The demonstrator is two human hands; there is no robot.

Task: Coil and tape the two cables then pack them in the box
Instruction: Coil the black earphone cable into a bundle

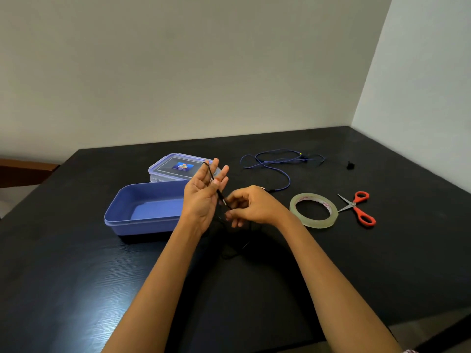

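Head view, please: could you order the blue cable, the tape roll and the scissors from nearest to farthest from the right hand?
1. blue cable: its near end lies just behind the right hand.
2. tape roll: on the table to the hand's right.
3. scissors: right of the tape roll, farthest.

The black cable point(211, 174) crosses the left hand point(201, 197); a blue cable point(277, 169) lies beyond the right hand point(254, 205). Left of the hands are a periwinkle box point(142, 220) and a clear lid point(163, 164) with a blue label. Right of them are clear tape point(313, 224) with red print and orange-handled scissors point(362, 210). The surface point(76, 276) is black and wood-grained.
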